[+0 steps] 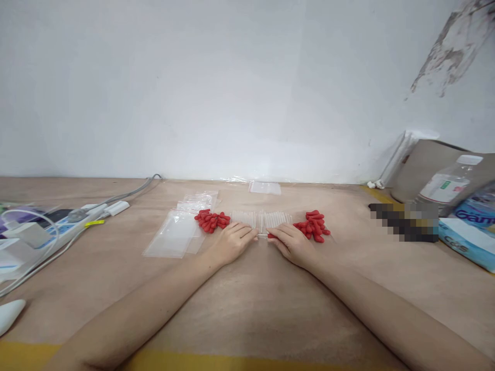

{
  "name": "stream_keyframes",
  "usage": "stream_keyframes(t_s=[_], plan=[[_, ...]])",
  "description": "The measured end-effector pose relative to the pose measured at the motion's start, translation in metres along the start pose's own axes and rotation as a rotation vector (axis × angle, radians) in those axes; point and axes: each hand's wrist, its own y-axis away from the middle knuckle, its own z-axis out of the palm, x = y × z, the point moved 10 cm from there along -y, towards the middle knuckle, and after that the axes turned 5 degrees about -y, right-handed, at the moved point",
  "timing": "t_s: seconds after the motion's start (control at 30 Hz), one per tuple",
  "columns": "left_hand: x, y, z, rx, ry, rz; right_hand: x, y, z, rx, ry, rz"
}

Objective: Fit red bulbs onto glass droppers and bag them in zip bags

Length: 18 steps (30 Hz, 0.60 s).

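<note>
Clear tube [263, 235] seemingly pinched in my left hand [234, 242], red piece [271, 236] in my right hand [294, 243], both nearly closed. Crooked push could slip, scattering the far tubes [279, 219].

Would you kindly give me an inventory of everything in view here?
Table: one, brown, foreground
Wall: one, pale grey, behind
Clear rods: many, transparent, table centre
Red pieces: many, red, piles either side
Plastic bags: several, clear, left; another near wall
Power strip: one, white-blue, far left
Cables: several, grey and white, around strip
Tag: one, yellow, by strip
Mouse-like object: one, white, left edge
Bottle: one, clear, far right
Tissue pack: one, blue-white, far right
Pixelated object: one, dark, right
Left hand: one, bare, by rods
Right hand: one, bare, fingers holding a red piece
</note>
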Motion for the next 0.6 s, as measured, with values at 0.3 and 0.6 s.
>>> stream_keyframes(t_s=[0.3, 0.6], plan=[[0.002, 0.005, -0.001, 0.042, 0.023, 0.022, -0.013, 0.000, 0.003, 0.020, 0.053, -0.100], [0.010, 0.005, -0.005, 0.086, 0.096, 0.074, -0.022, -0.001, 0.003, 0.022, -0.031, -0.157]])
